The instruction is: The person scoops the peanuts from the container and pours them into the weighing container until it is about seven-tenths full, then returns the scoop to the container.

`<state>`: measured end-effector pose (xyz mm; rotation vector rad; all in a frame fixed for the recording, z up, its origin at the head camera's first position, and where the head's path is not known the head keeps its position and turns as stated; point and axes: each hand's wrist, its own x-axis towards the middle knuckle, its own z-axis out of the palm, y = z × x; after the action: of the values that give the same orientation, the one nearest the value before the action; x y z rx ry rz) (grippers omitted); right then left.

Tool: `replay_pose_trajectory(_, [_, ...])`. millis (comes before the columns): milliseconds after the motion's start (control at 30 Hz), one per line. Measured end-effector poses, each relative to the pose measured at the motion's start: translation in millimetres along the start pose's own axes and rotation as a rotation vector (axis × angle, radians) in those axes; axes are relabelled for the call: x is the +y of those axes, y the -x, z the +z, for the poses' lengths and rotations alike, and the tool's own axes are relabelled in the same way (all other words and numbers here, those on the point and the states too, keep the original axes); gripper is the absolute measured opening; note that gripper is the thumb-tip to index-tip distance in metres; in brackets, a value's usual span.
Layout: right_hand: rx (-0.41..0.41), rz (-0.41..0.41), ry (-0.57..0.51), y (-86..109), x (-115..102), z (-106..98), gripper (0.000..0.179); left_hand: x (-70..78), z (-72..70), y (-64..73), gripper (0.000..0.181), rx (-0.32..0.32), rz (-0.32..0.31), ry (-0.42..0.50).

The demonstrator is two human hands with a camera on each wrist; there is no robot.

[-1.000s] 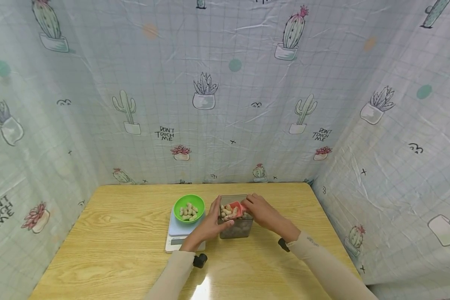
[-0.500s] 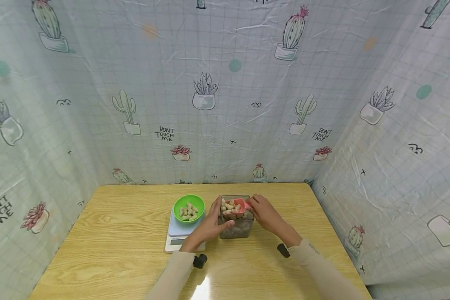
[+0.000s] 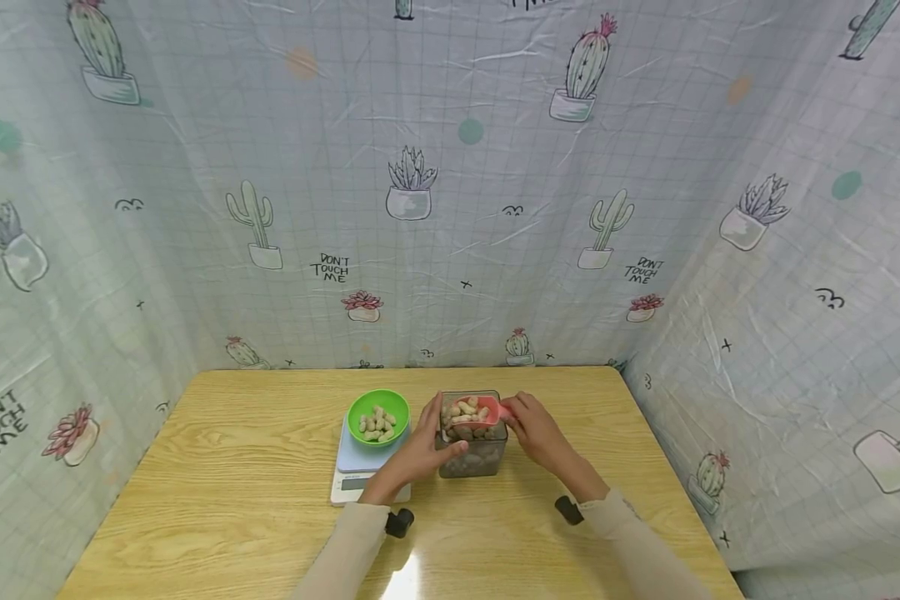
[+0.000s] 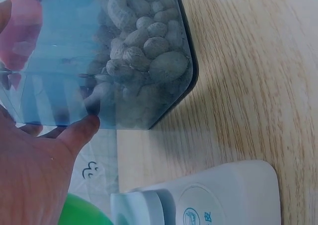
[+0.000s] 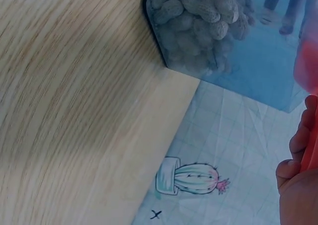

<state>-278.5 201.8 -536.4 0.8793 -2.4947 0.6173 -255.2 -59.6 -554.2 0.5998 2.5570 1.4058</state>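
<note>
A clear, grey-tinted box [image 3: 471, 457] with peanuts in its lower part stands on the table. My left hand [image 3: 420, 452] rests against its left side, fingers extended along the wall and thumb across the front; its thumb [image 4: 82, 130] touches the wall in the left wrist view. With my right hand [image 3: 536, 429] I grip the handle of a red scoop [image 3: 492, 410], level at the box's mouth and loaded with peanuts [image 3: 468, 407]. The handle [image 5: 310, 145] lies within curled fingers in the right wrist view.
Left of the box, a green bowl [image 3: 397, 404] of peanuts sits on a white and light-blue kitchen scale [image 3: 356, 457]. A wooden table [image 3: 255, 467] bears everything. Cactus-print curtain [image 3: 465, 250] hangs behind and at both sides.
The scoop has come up from among the peanuts, turned level and shifted slightly right with my right hand. My left hand, the box, the bowl and the scale have stayed put.
</note>
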Motion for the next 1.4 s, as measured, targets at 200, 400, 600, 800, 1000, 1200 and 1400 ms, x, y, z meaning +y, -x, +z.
replay_pose_trajectory(200, [0.015, -0.005, -0.002, 0.9, 3.6, -8.7, 0.015, -0.1, -0.4, -0.6, 0.104, 0.018, -0.009, 0.004])
replay_pose_trajectory(400, [0.033, -0.034, 0.017, -3.3, 5.3, -20.1, 0.015, 2.3, -2.6, -0.7, 0.106, 0.025, -0.023, -0.009])
replay_pose_trajectory(600, [0.039, -0.046, 0.035, -10.1, 6.1, -32.6, 0.016, 10.0, -12.3, 0.7, 0.107, 0.055, 0.020, -0.023])
replay_pose_trajectory(800, [0.052, -0.085, 0.041, -17.0, 4.2, -43.8, 0.015, 19.3, -26.8, 5.6, 0.105, 0.102, 0.049, -0.007])
replay_pose_trajectory(1000, [0.053, -0.101, 0.020, -24.3, -1.8, -51.2, 0.016, 20.3, -43.4, 13.7, 0.105, 0.148, 0.035, 0.003])
replay_pose_trajectory(1200, [0.014, -0.098, 0.019, -33.3, -11.5, -51.5, 0.020, 9.6, -60.6, 25.4, 0.099, 0.198, 0.029, -0.006])
replay_pose_trajectory(1400, [-0.009, -0.085, 0.021, -42.7, -24.6, -48.3, 0.019, -1.0, -75.3, 35.3, 0.100, 0.275, 0.062, -0.044])
